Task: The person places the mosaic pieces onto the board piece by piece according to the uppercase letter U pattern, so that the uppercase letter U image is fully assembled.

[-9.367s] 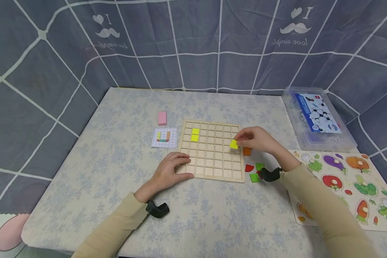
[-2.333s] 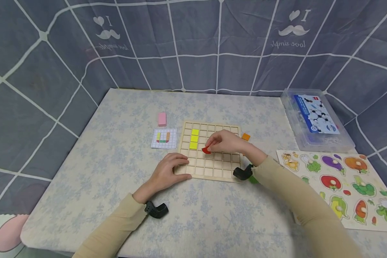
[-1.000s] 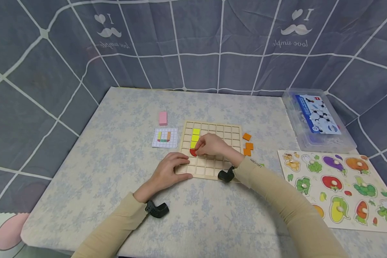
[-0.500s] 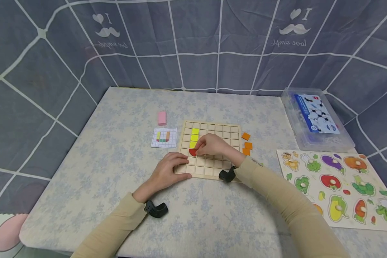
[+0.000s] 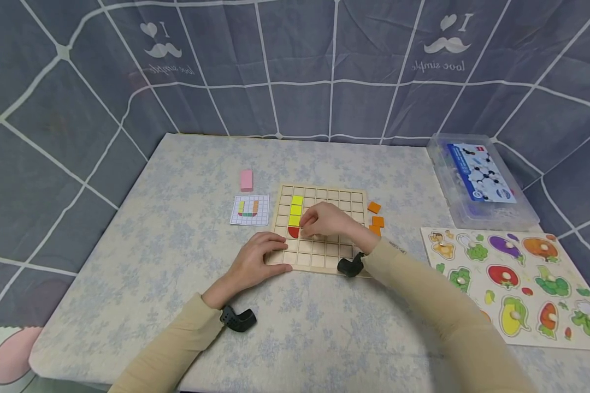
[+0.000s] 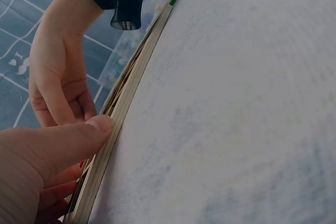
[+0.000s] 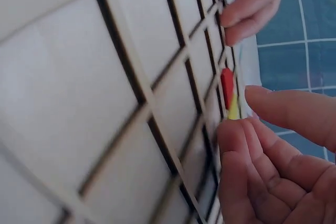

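A wooden grid board [image 5: 324,261] lies on the table. One column holds several yellow square tiles [image 5: 296,209] with a red quarter-circle tile [image 5: 293,232] directly below them. My left hand [image 5: 255,262] holds the board's near left corner; in the left wrist view the thumb [image 6: 97,127] presses along the edge and the fingers lie over the top. My right hand [image 5: 326,219] hovers just right of the red tile. In the right wrist view its thumb [image 7: 289,111] stands apart from the bent fingers, with nothing between them; the red tile sits in its cell.
Orange square tiles [image 5: 377,221] lie right of the board, partly behind the right wrist. A pattern card [image 5: 249,209] and a pink block [image 5: 246,180] are at the left. A vegetable puzzle board [image 5: 521,295] and a clear plastic box [image 5: 496,214] stand at the right.
A third yellow tile and then the red quarter-circle tile came into the column. My right hand has just let go of the red tile and shifted slightly right. My left hand stayed in place.
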Action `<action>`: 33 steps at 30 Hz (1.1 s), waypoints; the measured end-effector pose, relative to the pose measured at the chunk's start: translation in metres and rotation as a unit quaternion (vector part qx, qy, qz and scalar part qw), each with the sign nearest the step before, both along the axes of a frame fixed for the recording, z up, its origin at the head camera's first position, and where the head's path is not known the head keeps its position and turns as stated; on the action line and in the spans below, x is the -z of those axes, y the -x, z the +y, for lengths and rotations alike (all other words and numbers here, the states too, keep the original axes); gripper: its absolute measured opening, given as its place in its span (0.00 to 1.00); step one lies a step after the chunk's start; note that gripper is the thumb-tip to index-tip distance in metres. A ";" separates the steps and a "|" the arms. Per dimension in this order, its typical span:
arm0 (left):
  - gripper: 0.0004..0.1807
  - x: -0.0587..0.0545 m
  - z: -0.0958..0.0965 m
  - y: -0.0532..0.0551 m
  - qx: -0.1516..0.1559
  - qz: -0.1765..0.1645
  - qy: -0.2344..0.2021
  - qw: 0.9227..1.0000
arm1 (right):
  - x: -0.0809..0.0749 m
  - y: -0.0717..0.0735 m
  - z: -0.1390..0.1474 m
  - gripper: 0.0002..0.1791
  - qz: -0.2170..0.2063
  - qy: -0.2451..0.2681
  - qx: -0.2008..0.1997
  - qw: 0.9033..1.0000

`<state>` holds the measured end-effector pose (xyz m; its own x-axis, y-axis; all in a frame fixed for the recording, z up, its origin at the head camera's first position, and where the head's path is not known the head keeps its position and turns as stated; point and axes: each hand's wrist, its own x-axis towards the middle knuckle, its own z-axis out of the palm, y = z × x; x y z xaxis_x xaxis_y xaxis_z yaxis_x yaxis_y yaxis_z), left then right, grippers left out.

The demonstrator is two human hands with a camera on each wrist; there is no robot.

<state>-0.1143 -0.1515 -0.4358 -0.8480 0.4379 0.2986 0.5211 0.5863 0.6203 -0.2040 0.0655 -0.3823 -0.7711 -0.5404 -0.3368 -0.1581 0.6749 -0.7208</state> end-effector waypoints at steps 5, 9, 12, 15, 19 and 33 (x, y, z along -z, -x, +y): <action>0.25 -0.001 0.000 -0.001 -0.002 0.002 0.002 1.000 | -0.016 -0.001 0.026 0.18 0.014 0.032 -0.004 0.999; 0.25 -0.002 0.000 -0.001 -0.002 0.002 0.001 1.000 | -0.030 -0.003 0.055 0.21 0.008 0.075 0.003 0.997; 0.25 -0.003 0.000 -0.002 -0.002 0.002 -0.001 1.000 | -0.040 -0.007 0.076 0.21 0.012 0.091 0.014 0.996; 0.25 -0.003 0.000 -0.002 -0.002 0.001 -0.003 1.000 | -0.045 -0.012 0.096 0.21 0.016 0.097 0.030 0.995; 0.25 -0.002 0.000 -0.003 -0.003 0.000 -0.004 1.000 | -0.050 -0.021 0.121 0.18 0.020 0.105 0.048 0.993; 0.25 -0.002 0.001 -0.002 -0.005 0.004 -0.004 1.000 | -0.029 -0.044 0.169 0.20 0.027 0.081 0.095 0.992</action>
